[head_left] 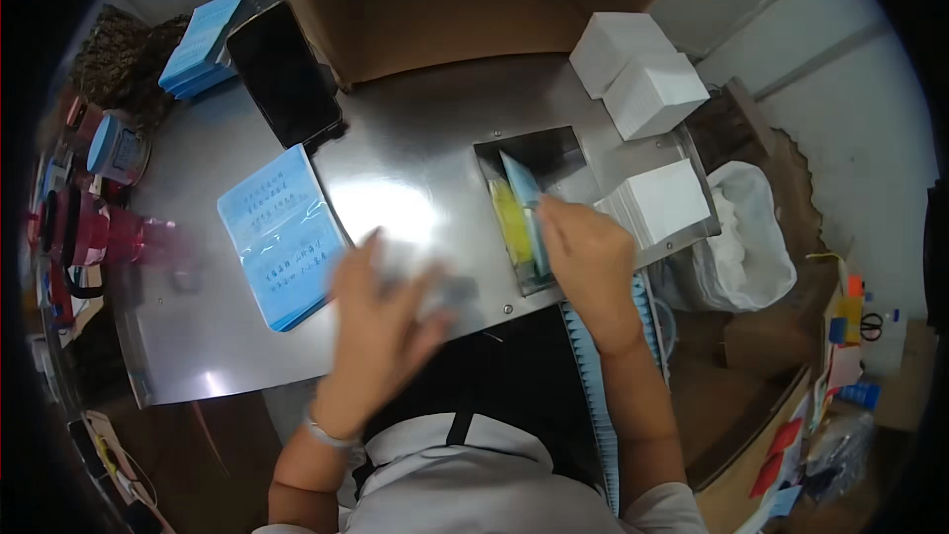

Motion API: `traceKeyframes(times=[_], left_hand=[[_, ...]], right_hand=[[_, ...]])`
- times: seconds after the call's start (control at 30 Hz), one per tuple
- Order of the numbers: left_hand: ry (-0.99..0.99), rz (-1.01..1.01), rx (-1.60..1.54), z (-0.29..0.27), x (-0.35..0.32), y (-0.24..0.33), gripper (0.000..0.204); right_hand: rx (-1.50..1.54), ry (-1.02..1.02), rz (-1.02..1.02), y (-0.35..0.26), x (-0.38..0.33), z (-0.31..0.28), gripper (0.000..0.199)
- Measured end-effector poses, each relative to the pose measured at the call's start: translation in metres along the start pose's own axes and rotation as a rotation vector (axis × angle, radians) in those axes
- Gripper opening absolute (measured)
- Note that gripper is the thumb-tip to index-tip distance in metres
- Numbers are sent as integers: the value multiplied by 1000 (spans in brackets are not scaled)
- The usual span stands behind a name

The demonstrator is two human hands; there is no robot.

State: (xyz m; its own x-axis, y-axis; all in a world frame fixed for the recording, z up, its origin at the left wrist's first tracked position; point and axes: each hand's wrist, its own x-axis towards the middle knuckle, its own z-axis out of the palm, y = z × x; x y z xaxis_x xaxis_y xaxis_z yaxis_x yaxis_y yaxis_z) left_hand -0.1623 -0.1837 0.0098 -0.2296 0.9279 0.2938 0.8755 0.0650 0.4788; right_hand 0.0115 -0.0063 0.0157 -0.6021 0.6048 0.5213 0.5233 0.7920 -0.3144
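The left hand [381, 326] is blurred, its fingers spread apart over the metal table [232, 356], holding nothing that can be made out. Just to its left lies a stack of blue printed packets [282, 237]. The right hand [593, 257] has its fingers curled in at a light-blue packet [518, 178]; whether they pinch it, I cannot tell. That packet leans in a recessed slot [565, 153] left of the hand, beside a yellow piece [509, 222]. Right of the hand sits a white stack [670, 200].
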Motion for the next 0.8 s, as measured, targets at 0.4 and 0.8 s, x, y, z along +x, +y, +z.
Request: traceKeyframes(times=[0.4, 0.8], left_hand=[[161, -436, 339, -44, -12, -89, 54], [-19, 23, -60, 19, 13, -4, 35]], right_hand=[[-295, 216, 193, 37, -13, -38, 18], [34, 199, 217, 50, -12, -56, 23]])
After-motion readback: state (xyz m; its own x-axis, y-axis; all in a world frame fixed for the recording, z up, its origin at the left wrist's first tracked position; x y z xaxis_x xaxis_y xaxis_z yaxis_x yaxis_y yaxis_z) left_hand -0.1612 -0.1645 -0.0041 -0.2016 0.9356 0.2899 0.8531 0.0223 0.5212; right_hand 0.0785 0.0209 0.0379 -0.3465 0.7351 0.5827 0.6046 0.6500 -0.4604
